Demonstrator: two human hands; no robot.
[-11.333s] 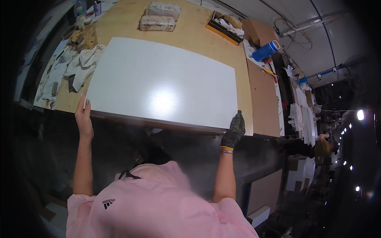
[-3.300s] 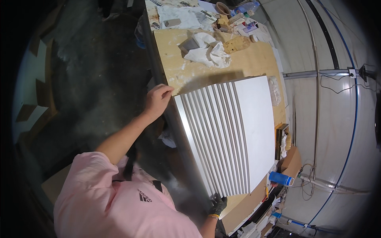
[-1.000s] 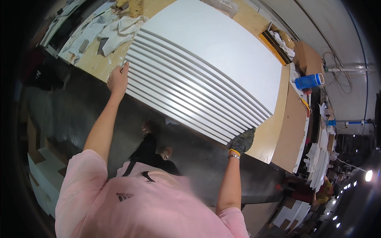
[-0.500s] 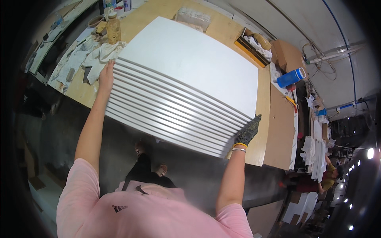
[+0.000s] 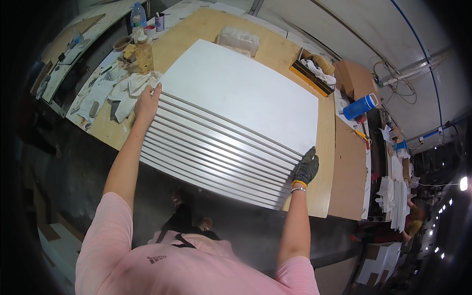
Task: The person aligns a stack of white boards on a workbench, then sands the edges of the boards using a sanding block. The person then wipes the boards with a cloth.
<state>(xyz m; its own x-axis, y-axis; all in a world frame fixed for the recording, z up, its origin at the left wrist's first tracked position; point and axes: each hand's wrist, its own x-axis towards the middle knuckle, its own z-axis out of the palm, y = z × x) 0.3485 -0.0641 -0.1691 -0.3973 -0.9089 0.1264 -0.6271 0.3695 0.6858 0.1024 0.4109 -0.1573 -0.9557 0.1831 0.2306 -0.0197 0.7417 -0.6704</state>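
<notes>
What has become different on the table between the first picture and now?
The stack of white panels, which showed one full face, is now spread in steps: its upper panels moved away from the person, toward the pale blocks. The left hand and gloved right hand went from the near corners farther up its sides. The blue bottle stayed.

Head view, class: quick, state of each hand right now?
Left hand: bare, at the left edge of the white panels; whether closed cannot be told.
Right hand: gloved, at their right edge; closure likewise unclear.
</notes>
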